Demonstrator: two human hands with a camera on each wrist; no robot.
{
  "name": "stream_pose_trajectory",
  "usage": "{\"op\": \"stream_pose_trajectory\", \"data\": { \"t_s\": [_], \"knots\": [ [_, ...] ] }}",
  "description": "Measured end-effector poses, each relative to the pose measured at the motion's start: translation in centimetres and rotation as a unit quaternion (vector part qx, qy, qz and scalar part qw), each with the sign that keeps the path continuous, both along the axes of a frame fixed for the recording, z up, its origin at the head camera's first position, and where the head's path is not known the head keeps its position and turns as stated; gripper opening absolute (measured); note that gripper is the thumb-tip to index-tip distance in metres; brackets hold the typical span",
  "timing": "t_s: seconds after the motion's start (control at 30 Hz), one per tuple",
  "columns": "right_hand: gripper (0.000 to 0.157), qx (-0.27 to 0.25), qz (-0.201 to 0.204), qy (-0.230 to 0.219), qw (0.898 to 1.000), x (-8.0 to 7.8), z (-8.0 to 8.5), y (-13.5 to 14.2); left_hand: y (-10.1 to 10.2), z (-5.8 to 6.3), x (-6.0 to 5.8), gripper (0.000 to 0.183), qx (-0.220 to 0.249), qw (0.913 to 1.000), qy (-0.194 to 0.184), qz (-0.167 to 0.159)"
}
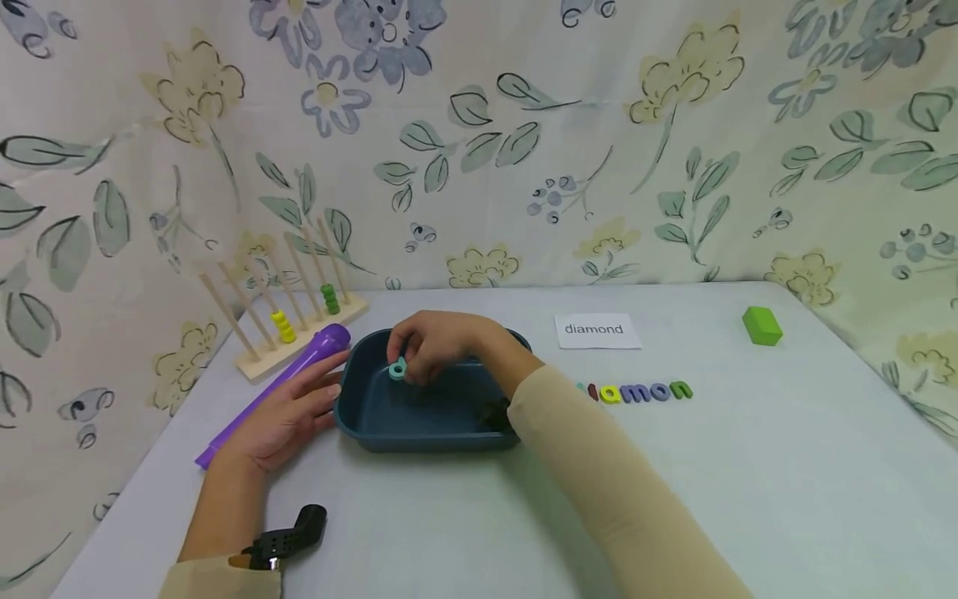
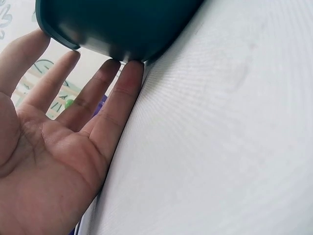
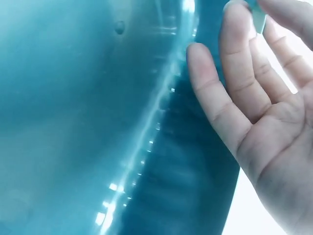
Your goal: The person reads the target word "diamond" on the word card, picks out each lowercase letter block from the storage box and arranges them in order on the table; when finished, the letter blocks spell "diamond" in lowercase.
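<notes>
My right hand [image 1: 441, 341] reaches over a dark blue bin [image 1: 419, 443] and pinches a small teal letter [image 1: 398, 368] with a round hole, probably a d. In the right wrist view only an edge of the teal letter [image 3: 258, 19] shows between the fingertips. My left hand [image 1: 288, 416] has its fingers extended, the fingertips touching the left side of the bin [image 2: 117, 29]. To the right of the bin lies a row of coloured letters [image 1: 636, 393] reading "amon", its left end partly hidden by my right sleeve. Above the row is a white card [image 1: 596, 331] printed "diamond".
A purple tube [image 1: 277, 391] lies left of the bin, beside my left hand. Behind it stands a wooden peg rack [image 1: 299, 337] with yellow and green beads. A green block [image 1: 762, 325] sits at the far right. A floral cloth [image 1: 479, 150] hangs behind the table.
</notes>
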State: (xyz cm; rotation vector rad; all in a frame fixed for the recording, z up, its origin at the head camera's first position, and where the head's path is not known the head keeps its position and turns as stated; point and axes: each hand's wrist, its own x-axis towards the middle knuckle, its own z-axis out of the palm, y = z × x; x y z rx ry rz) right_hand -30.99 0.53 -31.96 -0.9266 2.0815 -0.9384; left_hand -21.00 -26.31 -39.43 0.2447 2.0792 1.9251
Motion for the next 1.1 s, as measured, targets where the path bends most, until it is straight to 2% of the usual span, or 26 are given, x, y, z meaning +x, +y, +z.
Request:
{"op": "stream_pose_trajectory", "data": {
  "t_s": [0.3,0.73,0.83,1.1],
  "knots": [
    [0.021,-0.022,-0.013,0.005,1.0,0.6,1.3,0.7,0.0,0.0,0.1,0.059,0.009,0.9999,-0.001,-0.007],
    [0.023,-0.031,-0.005,0.057,0.998,2.1,4.0,2.2,0.0,0.1,0.2,0.059,0.017,0.9998,-0.006,-0.004],
    [0.023,-0.027,-0.011,0.069,0.997,2.4,4.5,2.8,0.1,0.1,0.2,0.059,0.016,0.9999,-0.004,-0.004],
    [0.024,-0.044,-0.037,0.067,0.996,2.8,5.2,4.9,0.2,0.2,0.3,0.06,0.011,0.9999,0.003,-0.001]
  ]
}}
